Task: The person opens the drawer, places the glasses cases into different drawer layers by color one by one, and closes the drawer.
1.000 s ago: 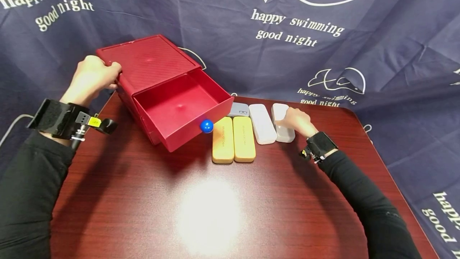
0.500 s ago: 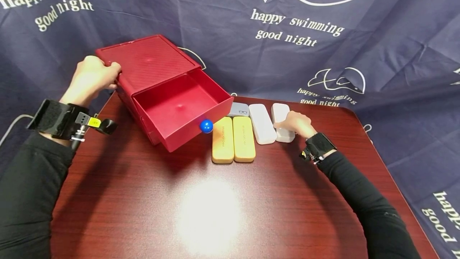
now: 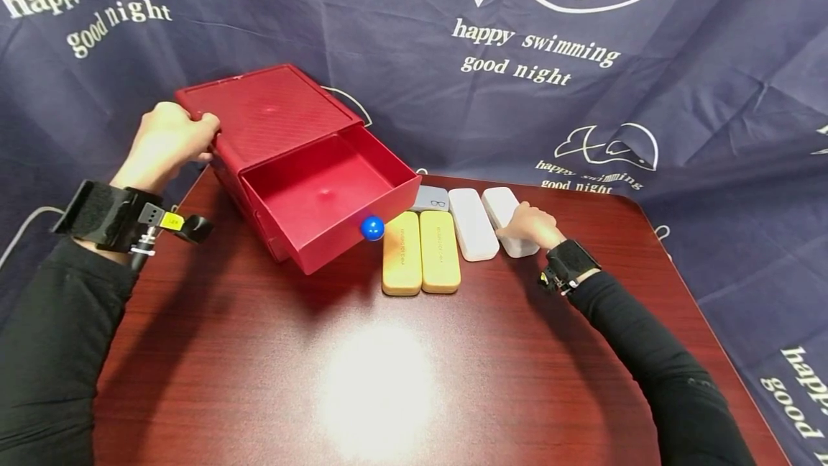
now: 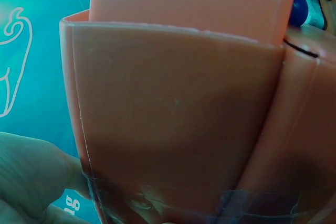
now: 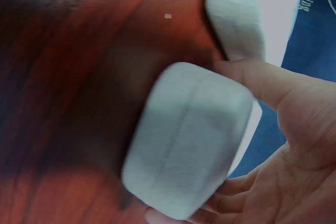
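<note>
From the head camera the left hand (image 3: 164,142) grips the back left corner of a red drawer box (image 3: 265,110) that sits near the bench's (image 3: 259,365) far left corner, its drawer (image 3: 323,196) pulled out toward the middle with a blue knob (image 3: 371,228) on the front. Along the far edge lies a row of cases: a small grey case (image 3: 432,198) just behind two yellow cases (image 3: 420,250) lying side by side, then a white case (image 3: 472,223), and at the right end a second white case (image 3: 504,208). The right hand (image 3: 530,225) is closed over the near end of this last case, and the case lies slanted against its neighbour. A dark blue printed cloth (image 3: 582,92) hangs behind the bench. The left wrist camera adds the box's side wall (image 4: 178,108) up close, with the fingers (image 4: 31,177) curled against its lower corner and the knob (image 4: 297,9) just peeking past the top right. The right wrist camera shows what the head view hides: the thumb (image 5: 262,85) pressing on one side of the case's end (image 5: 186,140) and fingers (image 5: 241,184) wrapped beneath the other, the end raised off the wood, the neighbouring white case (image 5: 247,14) just beyond. Against the frame half a second back, this case has swung its far end leftward toward its neighbour and the hand has shifted slightly right; the left hand and drawer are unchanged.
</note>
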Motion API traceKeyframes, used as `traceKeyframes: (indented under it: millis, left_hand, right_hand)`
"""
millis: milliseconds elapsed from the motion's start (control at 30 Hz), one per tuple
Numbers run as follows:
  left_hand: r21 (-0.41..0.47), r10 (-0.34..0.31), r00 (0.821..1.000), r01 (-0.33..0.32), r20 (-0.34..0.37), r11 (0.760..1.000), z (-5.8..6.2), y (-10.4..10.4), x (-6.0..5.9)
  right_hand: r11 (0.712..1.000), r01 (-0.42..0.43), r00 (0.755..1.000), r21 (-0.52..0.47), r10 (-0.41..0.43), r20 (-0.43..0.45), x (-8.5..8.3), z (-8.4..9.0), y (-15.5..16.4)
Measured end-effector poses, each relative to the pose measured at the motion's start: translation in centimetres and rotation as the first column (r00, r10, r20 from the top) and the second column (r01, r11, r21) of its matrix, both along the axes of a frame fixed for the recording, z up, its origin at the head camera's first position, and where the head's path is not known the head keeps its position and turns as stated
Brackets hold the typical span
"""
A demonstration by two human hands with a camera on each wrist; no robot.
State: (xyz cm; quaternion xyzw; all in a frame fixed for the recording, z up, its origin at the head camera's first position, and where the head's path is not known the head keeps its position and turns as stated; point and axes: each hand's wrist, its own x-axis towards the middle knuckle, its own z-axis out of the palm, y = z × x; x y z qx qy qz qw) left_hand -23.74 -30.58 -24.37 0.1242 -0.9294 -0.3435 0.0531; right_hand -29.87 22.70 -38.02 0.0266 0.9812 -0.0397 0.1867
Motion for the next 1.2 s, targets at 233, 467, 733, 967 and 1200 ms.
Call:
traceKeyframes:
  millis: [233,467,733,967,1200]
  left_hand:
    - [0.009,0.002,1.0,-0.002,-0.001,1.0,0.0,0.0,-0.1]
    - [0.01,0.004,1.0,-0.004,0.0,1.0,0.1,0.0,-0.1]
    - [0.015,0.002,1.0,-0.002,0.006,1.0,0.0,0.0,0.0]
    - [0.002,0.002,1.0,-0.002,0.01,1.0,0.0,0.0,0.0]
    - [-0.003,-0.002,1.0,0.002,-0.001,1.0,0.0,-0.1,0.1]
  right_hand:
    - [1.0,-0.008,1.0,-0.025,0.007,-0.01,0.0,-0.4,0.2]
    - [0.998,-0.021,0.999,-0.055,0.02,-0.028,-0.1,-0.1,0.4]
    - [1.0,-0.005,0.998,-0.01,0.005,-0.057,-0.1,-0.3,0.5]
    - [0.997,-0.067,0.996,0.032,0.068,-0.056,-0.4,-0.1,0.9]
    - [0.995,-0.093,0.995,-0.019,0.093,-0.023,-0.5,0.6,1.4]
